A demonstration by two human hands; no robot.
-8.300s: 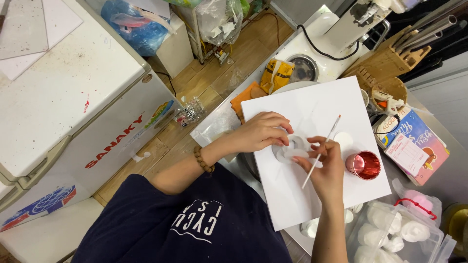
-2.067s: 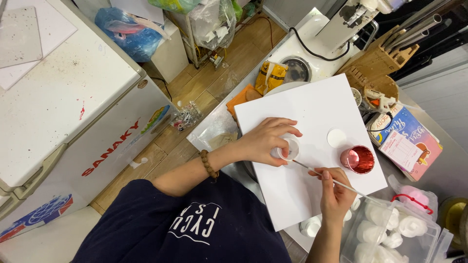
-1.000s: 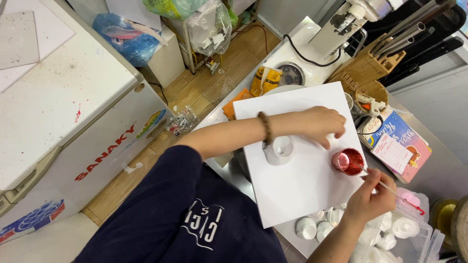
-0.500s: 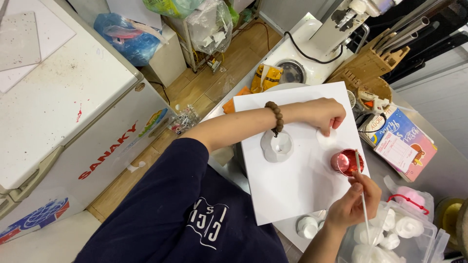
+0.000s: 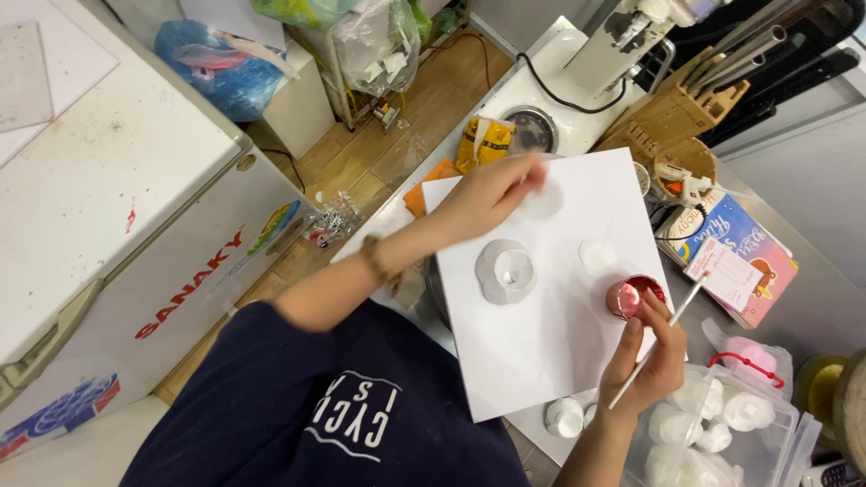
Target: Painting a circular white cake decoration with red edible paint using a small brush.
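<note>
From the head view, the right hand (image 5: 645, 361) is closed around a thin paintbrush (image 5: 657, 338), its tip angled up and away from the wrist. Just beyond its fingers sits a small shiny red cup (image 5: 631, 296) on a white board (image 5: 532, 361) lying on the tabletop (image 5: 812, 311). The left hand (image 5: 492, 194) is blurred over the board's far edge, fingers curled; whether it grips anything cannot be told. Between the two hands rests a white flower-shaped piece (image 5: 505, 271). Beside the right wrist stands a clear box (image 5: 794, 433) of white pieces.
</note>
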